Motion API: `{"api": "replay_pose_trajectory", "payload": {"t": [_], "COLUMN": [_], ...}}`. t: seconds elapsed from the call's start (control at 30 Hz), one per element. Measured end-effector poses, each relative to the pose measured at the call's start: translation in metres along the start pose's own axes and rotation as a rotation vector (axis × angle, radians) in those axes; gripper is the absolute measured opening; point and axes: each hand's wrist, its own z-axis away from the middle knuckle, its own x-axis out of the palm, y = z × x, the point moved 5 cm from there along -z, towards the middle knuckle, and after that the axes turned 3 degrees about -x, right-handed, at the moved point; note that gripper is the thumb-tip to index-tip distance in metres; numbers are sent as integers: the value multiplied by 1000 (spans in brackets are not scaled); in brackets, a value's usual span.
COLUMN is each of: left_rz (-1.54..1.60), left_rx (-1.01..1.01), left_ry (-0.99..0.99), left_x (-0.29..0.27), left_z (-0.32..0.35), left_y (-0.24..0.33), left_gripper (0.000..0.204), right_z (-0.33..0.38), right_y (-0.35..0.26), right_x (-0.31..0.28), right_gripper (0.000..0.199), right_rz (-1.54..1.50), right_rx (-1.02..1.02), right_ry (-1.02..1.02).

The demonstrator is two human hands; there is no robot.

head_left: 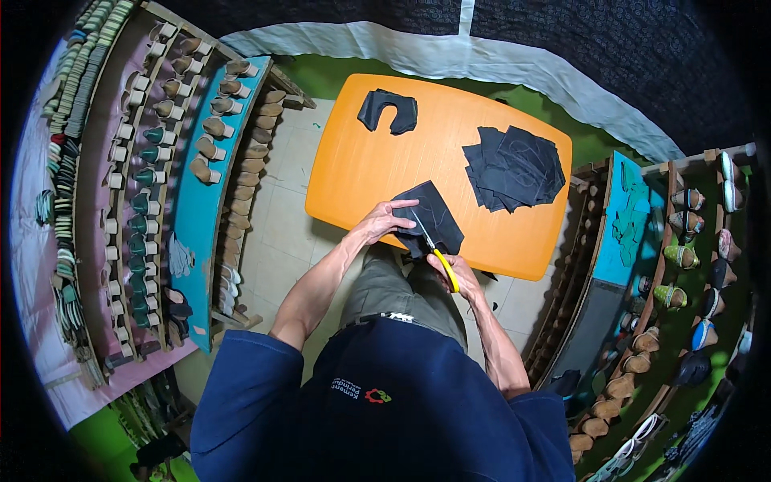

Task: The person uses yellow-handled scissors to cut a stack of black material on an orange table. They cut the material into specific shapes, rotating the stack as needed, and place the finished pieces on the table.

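A black sheet of material point(438, 210) with pale drawn lines lies at the near edge of the orange table point(353, 181). My left hand point(384, 221) grips its left side, fingers stretched over the top and the thumb out of sight below. In my right hand point(456, 273) are yellow-handled scissors point(446, 269), their blades pointing up and left across the sheet. Further back on the left lies a U-shaped black cut piece point(387, 111). At the table's right sits a stack of black pieces point(518, 169), some marked with pale lines.
Racks of wooden shoe lasts point(249, 161) and heeled shoe forms point(144, 217) stand to the left. Shelves with finished shoes point(683, 257) rise on the right, beside a blue board point(622, 213) with teal scraps. A dark curtain point(578, 56) hangs behind the table.
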Motion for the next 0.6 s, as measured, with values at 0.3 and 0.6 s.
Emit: {"api": "replay_pose_trajectory", "payload": {"t": [0.3, 0.6], "left_rz": [-146, -209], "left_rx": [-58, -148], "left_ry": [-108, -197], "left_x": [-17, -10], "left_z": [-5, 0], "left_y": [26, 24], "left_gripper": [61, 67], "right_z": [3, -1], "right_y": [4, -4], "right_x": [-3, 8], "right_gripper": [53, 51], "right_rz": [6, -20], "right_rx": [-7, -16], "right_ry": [-50, -179]}}
